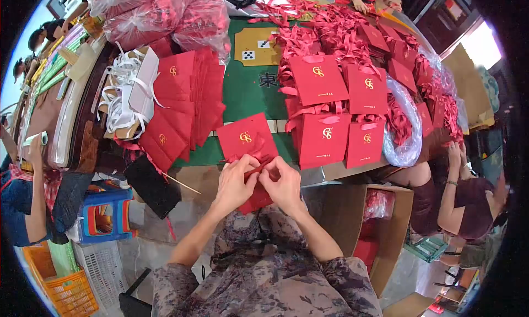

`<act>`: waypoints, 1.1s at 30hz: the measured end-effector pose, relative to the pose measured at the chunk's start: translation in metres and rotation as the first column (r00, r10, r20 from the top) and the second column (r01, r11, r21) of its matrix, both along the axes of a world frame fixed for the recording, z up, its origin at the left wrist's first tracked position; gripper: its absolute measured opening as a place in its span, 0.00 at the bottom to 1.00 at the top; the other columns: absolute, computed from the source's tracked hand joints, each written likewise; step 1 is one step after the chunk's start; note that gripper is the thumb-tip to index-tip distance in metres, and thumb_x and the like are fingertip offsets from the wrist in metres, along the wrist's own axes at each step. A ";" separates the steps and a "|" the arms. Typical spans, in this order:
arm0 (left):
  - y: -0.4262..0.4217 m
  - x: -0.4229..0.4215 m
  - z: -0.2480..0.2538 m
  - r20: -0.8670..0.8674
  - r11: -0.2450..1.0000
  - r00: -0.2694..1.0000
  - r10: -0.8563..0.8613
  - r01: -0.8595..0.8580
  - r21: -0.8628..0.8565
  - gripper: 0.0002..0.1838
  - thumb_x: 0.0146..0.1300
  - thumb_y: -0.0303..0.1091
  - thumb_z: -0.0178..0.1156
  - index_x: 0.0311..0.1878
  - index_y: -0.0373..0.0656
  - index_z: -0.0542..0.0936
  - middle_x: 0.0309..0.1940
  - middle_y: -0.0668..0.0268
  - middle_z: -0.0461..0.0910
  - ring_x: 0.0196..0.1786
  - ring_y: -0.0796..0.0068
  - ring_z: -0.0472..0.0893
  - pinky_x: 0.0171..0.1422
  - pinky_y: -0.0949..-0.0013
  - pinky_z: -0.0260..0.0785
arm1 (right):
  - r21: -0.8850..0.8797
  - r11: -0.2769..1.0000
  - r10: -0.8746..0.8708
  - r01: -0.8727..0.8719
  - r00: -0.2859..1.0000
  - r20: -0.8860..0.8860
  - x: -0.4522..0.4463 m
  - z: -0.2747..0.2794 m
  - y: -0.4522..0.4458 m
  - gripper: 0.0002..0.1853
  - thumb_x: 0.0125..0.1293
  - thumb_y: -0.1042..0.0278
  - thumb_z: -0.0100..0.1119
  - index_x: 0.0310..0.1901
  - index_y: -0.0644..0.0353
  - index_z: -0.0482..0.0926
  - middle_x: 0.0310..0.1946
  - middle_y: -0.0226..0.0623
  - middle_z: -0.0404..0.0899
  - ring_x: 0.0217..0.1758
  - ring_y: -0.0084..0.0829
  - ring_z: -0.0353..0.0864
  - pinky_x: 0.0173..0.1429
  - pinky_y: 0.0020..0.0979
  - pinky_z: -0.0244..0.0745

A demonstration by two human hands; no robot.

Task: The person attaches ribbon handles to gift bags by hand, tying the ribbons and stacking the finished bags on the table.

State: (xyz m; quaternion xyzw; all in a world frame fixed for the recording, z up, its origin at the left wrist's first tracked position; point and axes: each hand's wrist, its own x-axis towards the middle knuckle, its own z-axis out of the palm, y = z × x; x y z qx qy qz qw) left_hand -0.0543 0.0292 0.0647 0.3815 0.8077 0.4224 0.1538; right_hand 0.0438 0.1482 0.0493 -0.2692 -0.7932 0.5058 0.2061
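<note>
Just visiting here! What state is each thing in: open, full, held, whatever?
Left hand: pinching red ribbon
Right hand: pinching too
Red ribbon: held, loose loops showing
Red bag: gold print facing up
White box: open, ribbons spilling out
Cardboard box: open, red contents
Plastic sacks: bulging, full
Orange crate: open-topped

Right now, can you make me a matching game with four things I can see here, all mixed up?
Things:
1. Bag under the left hand and right hand
2. White ribbons
3. Plastic stool
4. Plastic coil

Clues:
A. mostly blue, on the left side of the picture
B. pale, shiny and ring-shaped, on the right
C. red, with gold letters
D. heaped in a box

Right pairs: 1-C, 2-D, 3-A, 4-B
</note>
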 end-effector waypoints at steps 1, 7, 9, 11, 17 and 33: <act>0.001 0.000 0.000 -0.010 1.000 1.000 0.013 -0.013 -0.018 0.10 0.59 0.25 0.63 0.44 0.42 0.75 0.36 0.59 0.85 0.46 0.57 0.85 0.51 0.58 0.71 | 0.032 0.999 -0.021 0.022 0.999 -0.035 -0.001 -0.001 -0.001 0.09 0.59 0.71 0.68 0.34 0.62 0.76 0.30 0.44 0.82 0.31 0.39 0.84 0.38 0.35 0.77; -0.003 -0.006 0.000 -0.012 1.000 0.999 0.030 -0.029 0.008 0.10 0.60 0.26 0.63 0.44 0.43 0.75 0.35 0.61 0.86 0.43 0.57 0.85 0.53 0.57 0.69 | 0.097 0.995 -0.003 0.007 0.999 -0.044 0.007 0.007 -0.003 0.06 0.61 0.73 0.66 0.38 0.62 0.79 0.31 0.42 0.82 0.32 0.40 0.84 0.39 0.36 0.77; -0.002 -0.001 0.001 -0.067 1.000 0.998 0.013 -0.014 -0.005 0.10 0.61 0.27 0.64 0.44 0.44 0.76 0.34 0.61 0.86 0.42 0.57 0.84 0.53 0.58 0.68 | 0.171 0.985 0.016 -0.003 0.997 -0.073 0.006 0.003 -0.001 0.06 0.61 0.73 0.66 0.38 0.62 0.79 0.31 0.41 0.82 0.33 0.40 0.83 0.40 0.37 0.77; -0.003 -0.001 0.000 -0.124 1.000 0.992 -0.003 0.001 -0.018 0.09 0.61 0.28 0.64 0.43 0.44 0.76 0.33 0.62 0.86 0.42 0.58 0.84 0.54 0.59 0.67 | 0.244 0.970 0.037 -0.011 0.994 -0.103 0.006 0.002 0.000 0.06 0.61 0.73 0.67 0.38 0.61 0.79 0.31 0.41 0.81 0.34 0.41 0.83 0.40 0.37 0.77; -0.010 -0.008 -0.004 -0.140 0.998 0.989 -0.057 0.055 -0.019 0.07 0.60 0.32 0.66 0.39 0.44 0.79 0.32 0.66 0.84 0.39 0.60 0.81 0.51 0.59 0.66 | 0.379 0.918 0.180 -0.119 0.975 -0.129 0.004 0.028 0.022 0.09 0.57 0.77 0.68 0.40 0.59 0.83 0.37 0.40 0.80 0.43 0.42 0.81 0.45 0.35 0.77; -0.010 -0.009 0.005 -0.461 0.967 0.859 -0.222 0.253 0.006 0.05 0.58 0.31 0.65 0.37 0.47 0.81 0.31 0.68 0.82 0.41 0.66 0.78 0.52 0.62 0.63 | 0.170 0.690 0.705 -0.704 0.707 0.063 -0.015 0.022 0.070 0.07 0.61 0.72 0.65 0.40 0.60 0.80 0.39 0.40 0.74 0.49 0.42 0.76 0.53 0.38 0.72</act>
